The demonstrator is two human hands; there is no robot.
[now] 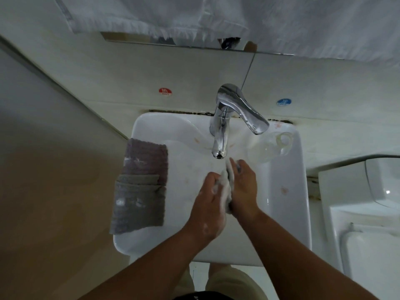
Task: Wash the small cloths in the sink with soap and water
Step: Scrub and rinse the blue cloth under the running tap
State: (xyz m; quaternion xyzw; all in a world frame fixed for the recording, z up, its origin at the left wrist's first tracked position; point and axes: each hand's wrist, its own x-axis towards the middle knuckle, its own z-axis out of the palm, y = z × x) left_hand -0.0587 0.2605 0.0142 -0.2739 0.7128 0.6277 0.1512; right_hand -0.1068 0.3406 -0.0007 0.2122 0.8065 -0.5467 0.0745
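Note:
A small grey cloth (pixel 226 187), wet and soapy, is pressed between my two hands over the white sink (pixel 287 191), just below the chrome faucet (pixel 220 139). My left hand (pixel 208 198) grips its left side, with suds on the fingers and wrist. My right hand (pixel 243 187) closes on its right side. Two more grey cloths (pixel 140 187) lie draped over the sink's left rim, one overlapping the other, with soap flecks on them. No water stream is visible from the spout.
A clear glass (pixel 272 146) lies on the sink's back right corner. Red hot (pixel 165 91) and blue cold (pixel 283 102) stickers mark the tiled wall. A white toilet (pixel 368 213) stands at the right. White fabric (pixel 194 16) hangs above.

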